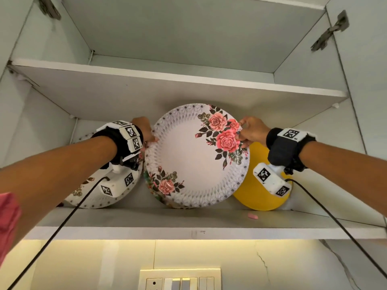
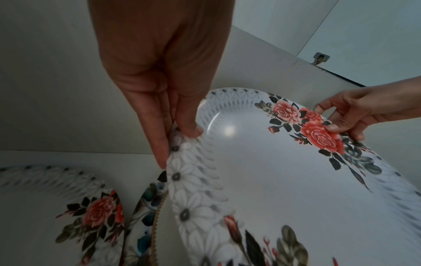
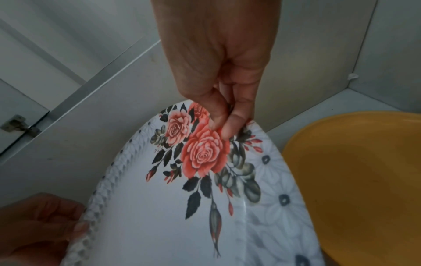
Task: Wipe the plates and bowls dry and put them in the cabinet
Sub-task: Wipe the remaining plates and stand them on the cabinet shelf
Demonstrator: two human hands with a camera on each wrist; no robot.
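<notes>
Standing the rose plate [image 1: 195, 155] on edge is the step in hand, and both hands carry it. Nearest the front edge of the lower shelf [image 1: 146, 221] lies a small pink scrap [image 1: 252, 216], to the right of the middle. Farther in, the plate's bottom rim looks to meet the shelf about mid-width, face outward and tilted back. The left hand [image 1: 144, 129] pinches the upper left rim, thumb on the face and fingers behind, as the left wrist view shows. The right hand [image 1: 252, 129] pinches the upper right rim over the printed roses, thumb in front.

Behind the plate's left edge another patterned plate [image 2: 145, 221] stands close, and left of that a second rose plate [image 1: 100, 193] leans toward the back left corner. A yellow plate [image 1: 255, 191] leans at the back right.

I judge the plate should be eased back until its rim rests firmly on the plate behind. Release one hand first and check the bottom edge does not slide forward, since the shelf looks smooth.
</notes>
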